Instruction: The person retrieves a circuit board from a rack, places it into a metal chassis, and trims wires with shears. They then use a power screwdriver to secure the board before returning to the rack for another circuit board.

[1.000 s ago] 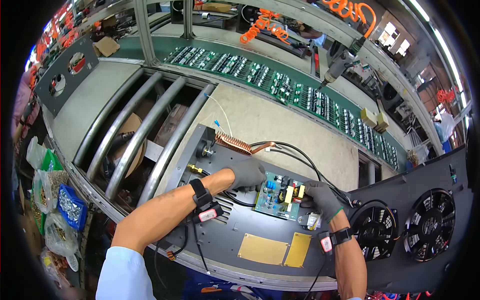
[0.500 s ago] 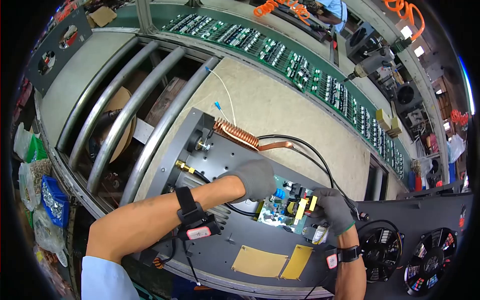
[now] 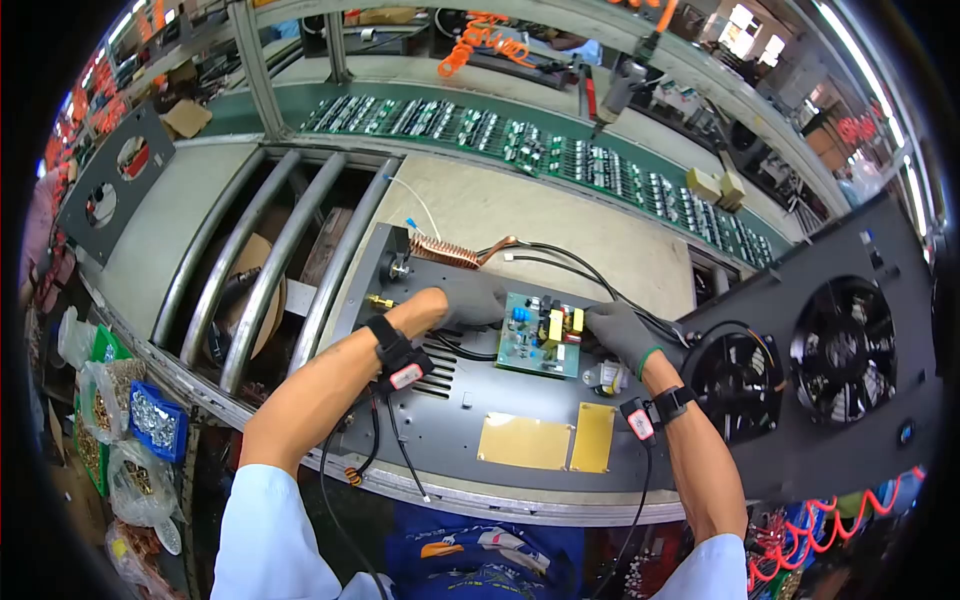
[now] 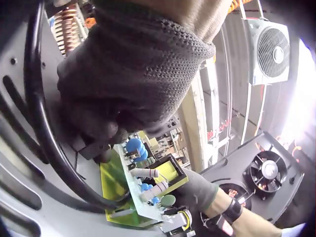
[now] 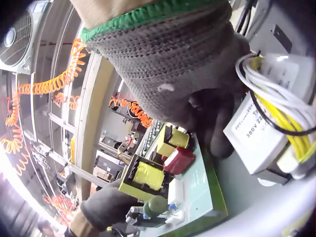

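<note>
The green circuit board (image 3: 508, 352) with yellow transformers (image 3: 556, 326) lies over the grey metal chassis (image 3: 450, 440). My gloved left hand (image 3: 472, 302) grips its left side, fingers curled at the edge; the left wrist view shows that glove (image 4: 133, 79) beside blue round parts (image 4: 136, 149). At the opposite side my right hand (image 3: 622, 332) holds the board's edge. Seen from the right wrist, the right glove (image 5: 173, 69) has curled fingers behind the board (image 5: 195, 192), partly hidden. A white-labelled component (image 5: 261, 133) with white and yellow wires is close to those fingers.
A copper coil (image 3: 445, 251) and black cables (image 3: 575, 262) run along the chassis's back. At the right stands a panel with fans (image 3: 843, 350). Metal rollers (image 3: 310, 240) lie left; rows of small boards (image 3: 520, 145) line the back. Yellow sheets (image 3: 525, 441) sit in front.
The head view has shifted, so the whole workpiece appears higher and smaller than half a second ago. Both hands remain at the board's two sides, with little clear movement against the chassis.
</note>
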Demonstrator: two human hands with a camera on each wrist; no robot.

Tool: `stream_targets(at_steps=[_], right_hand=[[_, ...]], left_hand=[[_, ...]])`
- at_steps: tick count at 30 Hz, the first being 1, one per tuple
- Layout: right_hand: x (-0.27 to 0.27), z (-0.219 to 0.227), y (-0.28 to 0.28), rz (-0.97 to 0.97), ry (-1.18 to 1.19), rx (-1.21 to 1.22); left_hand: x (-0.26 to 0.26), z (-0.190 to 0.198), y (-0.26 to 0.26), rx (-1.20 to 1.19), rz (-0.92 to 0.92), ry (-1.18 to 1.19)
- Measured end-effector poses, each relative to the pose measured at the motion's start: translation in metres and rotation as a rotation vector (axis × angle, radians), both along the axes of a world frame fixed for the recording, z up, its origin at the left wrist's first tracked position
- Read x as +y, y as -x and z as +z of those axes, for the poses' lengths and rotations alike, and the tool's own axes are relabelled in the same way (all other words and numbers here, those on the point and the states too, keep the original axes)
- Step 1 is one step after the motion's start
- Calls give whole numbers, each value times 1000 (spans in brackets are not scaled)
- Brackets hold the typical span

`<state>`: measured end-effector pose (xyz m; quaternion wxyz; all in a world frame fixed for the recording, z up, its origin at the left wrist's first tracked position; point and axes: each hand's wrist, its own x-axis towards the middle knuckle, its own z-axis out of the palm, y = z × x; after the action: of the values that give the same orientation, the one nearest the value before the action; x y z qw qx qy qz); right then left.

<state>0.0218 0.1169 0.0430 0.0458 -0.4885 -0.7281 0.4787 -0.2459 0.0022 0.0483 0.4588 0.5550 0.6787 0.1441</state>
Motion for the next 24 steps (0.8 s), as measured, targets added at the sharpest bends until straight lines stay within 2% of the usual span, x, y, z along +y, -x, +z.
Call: stream_targets(at_steps=[1, 2, 5, 6, 9, 10, 15, 18, 24], right_hand=[[-1, -1, -5, 78, -105, -15], [-4, 17, -7, 296, -192, -121], [-28, 38, -11, 321, 29, -246], [-29, 40, -12, 272, 99, -251], [-13, 14, -21, 324, 66, -172], [-17, 17, -21, 239, 134, -140], [-13, 17, -21, 346, 53, -172], [-13, 23, -20, 398, 41, -181], [-10, 19, -15, 443, 11, -285]], left_hand=[[-3, -8, 7, -27, -109, -85], [-9, -7, 10, -57, -217, -167], [-26, 12, -3, 133, -202, -136], [-23, 13, -6, 164, -212, -120], [-16, -3, -4, 150, -225, -124], [-14, -4, -4, 166, -243, -117], [-5, -1, -8, 259, -309, -85], [-6, 14, -14, 242, -271, -28], [-7, 10, -18, 250, -262, -26]])
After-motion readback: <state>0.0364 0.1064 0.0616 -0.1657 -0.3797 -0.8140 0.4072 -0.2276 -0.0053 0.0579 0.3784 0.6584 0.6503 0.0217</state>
